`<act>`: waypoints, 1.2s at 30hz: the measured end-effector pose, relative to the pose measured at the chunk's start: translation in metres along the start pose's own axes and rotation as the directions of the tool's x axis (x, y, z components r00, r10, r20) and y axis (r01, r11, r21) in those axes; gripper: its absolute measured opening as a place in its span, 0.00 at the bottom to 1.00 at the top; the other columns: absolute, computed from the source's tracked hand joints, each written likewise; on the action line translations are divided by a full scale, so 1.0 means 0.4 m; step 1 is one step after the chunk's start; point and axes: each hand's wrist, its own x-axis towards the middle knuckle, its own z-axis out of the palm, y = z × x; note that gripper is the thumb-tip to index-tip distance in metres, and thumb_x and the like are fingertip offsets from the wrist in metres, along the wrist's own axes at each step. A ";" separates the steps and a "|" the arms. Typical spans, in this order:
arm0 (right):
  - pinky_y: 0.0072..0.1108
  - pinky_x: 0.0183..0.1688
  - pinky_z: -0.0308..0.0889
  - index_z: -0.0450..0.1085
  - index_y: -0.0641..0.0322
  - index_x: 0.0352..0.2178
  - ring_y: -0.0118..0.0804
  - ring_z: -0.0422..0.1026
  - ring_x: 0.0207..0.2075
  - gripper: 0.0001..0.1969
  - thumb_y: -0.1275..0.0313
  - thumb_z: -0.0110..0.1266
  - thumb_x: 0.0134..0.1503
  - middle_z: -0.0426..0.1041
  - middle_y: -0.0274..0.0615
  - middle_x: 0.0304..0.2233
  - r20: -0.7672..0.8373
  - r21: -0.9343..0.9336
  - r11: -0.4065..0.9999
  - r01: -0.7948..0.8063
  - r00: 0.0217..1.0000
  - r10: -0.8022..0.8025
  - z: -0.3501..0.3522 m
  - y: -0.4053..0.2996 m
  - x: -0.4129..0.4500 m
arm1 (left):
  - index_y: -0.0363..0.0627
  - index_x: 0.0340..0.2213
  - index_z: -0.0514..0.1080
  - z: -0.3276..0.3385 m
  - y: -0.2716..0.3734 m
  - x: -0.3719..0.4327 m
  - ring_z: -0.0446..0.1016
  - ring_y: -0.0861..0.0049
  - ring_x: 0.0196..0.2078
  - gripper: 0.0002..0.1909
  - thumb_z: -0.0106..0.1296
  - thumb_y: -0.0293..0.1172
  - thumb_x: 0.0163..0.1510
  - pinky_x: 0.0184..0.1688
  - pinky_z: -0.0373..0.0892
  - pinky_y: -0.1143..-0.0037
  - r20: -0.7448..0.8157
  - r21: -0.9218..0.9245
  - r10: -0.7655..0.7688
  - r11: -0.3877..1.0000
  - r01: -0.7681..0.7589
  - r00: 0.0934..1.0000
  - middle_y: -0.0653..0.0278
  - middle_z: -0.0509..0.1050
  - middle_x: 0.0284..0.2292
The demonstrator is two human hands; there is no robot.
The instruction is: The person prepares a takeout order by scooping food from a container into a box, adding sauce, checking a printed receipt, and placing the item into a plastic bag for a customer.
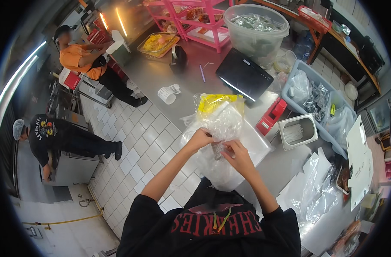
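Both hands are at a clear plastic bag (pixel 229 125) at the front edge of the steel table. My left hand (pixel 200 139) pinches the gathered plastic with thumb and fingertips. Close by on the right, my right hand (pixel 238 155) grips the same plastic, its fingers curled. What lies within the crumpled plastic between the hands is too unclear to tell. A yellow printed plastic packet (pixel 211 102) shows at the bag's far end. Underneath lies a stack of clear and white plastic bags (pixel 255 141), which hangs over the table edge towards me.
Right of the bags are a red tape dispenser (pixel 271 116), a steel container (pixel 298 141) and a blue-grey bin (pixel 324 127). Behind stand a black device (pixel 244 74), a large clear tub (pixel 256 35) and a pink rack (pixel 198 25). Two people (pixel 83 57) work at left.
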 end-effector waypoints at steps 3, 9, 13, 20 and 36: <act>0.22 0.27 0.65 0.66 0.68 0.27 0.36 0.69 0.23 0.07 0.78 0.55 0.44 0.66 0.43 0.24 -0.131 -0.131 0.991 -0.023 0.991 0.006 0.026 -0.015 0.005 | 0.34 0.29 0.72 0.030 -0.001 -0.023 0.72 0.79 0.28 0.15 0.59 0.27 0.37 0.31 0.67 0.80 -0.079 -0.136 -0.031 0.990 0.020 0.996 0.59 0.74 0.27; 0.20 0.26 0.63 0.66 0.67 0.25 0.36 0.68 0.22 0.07 0.77 0.55 0.44 0.66 0.43 0.23 -0.245 0.092 0.990 -0.106 0.961 0.126 0.051 0.005 0.000 | 0.33 0.32 0.70 0.070 -0.053 -0.034 0.71 0.81 0.31 0.15 0.57 0.24 0.38 0.33 0.68 0.80 -0.225 -0.200 0.036 0.976 -0.082 0.974 0.63 0.73 0.28; 0.18 0.25 0.62 0.66 0.68 0.25 0.30 0.67 0.21 0.05 0.78 0.53 0.45 0.67 0.41 0.21 -0.251 0.114 0.976 -0.186 0.945 0.209 0.035 0.013 0.000 | 0.36 0.36 0.68 0.099 -0.061 -0.028 0.70 0.80 0.35 0.19 0.56 0.24 0.39 0.38 0.67 0.79 -0.258 -0.374 0.047 0.916 -0.145 0.965 0.66 0.72 0.30; 0.14 0.26 0.60 0.66 0.67 0.26 0.19 0.64 0.23 0.03 0.78 0.49 0.49 0.68 0.34 0.21 -0.153 0.306 0.895 -0.323 0.912 0.381 0.032 0.032 0.007 | 0.40 0.41 0.63 0.069 -0.098 -0.024 0.69 0.78 0.34 0.24 0.56 0.31 0.40 0.36 0.65 0.78 -0.243 -0.009 0.244 0.967 -0.254 0.939 0.65 0.71 0.29; 0.13 0.33 0.65 0.68 0.70 0.32 0.23 0.69 0.28 0.07 0.77 0.50 0.50 0.71 0.35 0.25 0.322 0.341 0.836 -0.430 0.889 0.326 -0.057 0.039 0.036 | 0.37 0.35 0.69 0.061 -0.129 -0.035 0.70 0.67 0.36 0.25 0.58 0.44 0.39 0.40 0.65 0.72 -0.130 0.196 0.396 0.909 -0.368 0.909 0.54 0.72 0.33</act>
